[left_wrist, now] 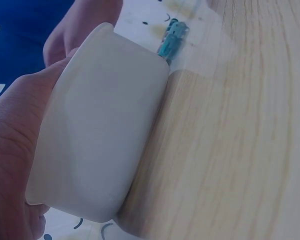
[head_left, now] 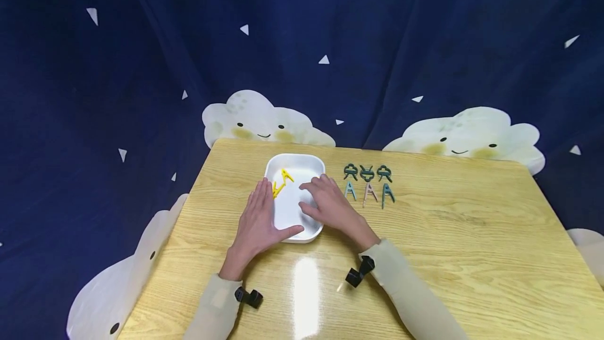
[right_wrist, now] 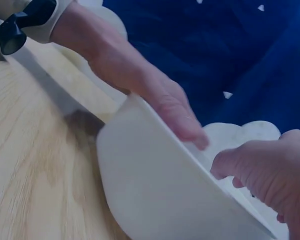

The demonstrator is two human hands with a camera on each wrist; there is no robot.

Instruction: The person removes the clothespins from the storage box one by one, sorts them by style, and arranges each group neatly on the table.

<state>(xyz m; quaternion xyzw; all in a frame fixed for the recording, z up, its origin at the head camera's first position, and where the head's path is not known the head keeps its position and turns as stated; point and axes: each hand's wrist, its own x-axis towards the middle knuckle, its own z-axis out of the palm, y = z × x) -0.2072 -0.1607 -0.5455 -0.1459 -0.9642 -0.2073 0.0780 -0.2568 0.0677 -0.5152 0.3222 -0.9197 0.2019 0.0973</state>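
A white plastic tub (head_left: 295, 157) stands on the wooden table, with two yellow clothespins inside at the left: one (head_left: 286, 176) toward the back, the other (head_left: 277, 189) partly hidden by fingers. My left hand (head_left: 259, 219) lies along the tub's left rim, fingers straight and thumb stretched across the near rim. Over the tub's right side hovers my right hand (head_left: 327, 204), its thumb and index finger apart with nothing between them. In the left wrist view the tub's outer wall (left_wrist: 100, 125) fills the middle, and the left hand (left_wrist: 15, 135) is at its rim.
Right of the tub, three dark green clips (head_left: 367, 173) form a row. In front of them lie a light blue clothespin (head_left: 349, 190), a pink one (head_left: 369, 192) and a teal one (head_left: 387, 193). A dark blue curtain (head_left: 302, 31) with clouds hangs behind the table (head_left: 462, 245).
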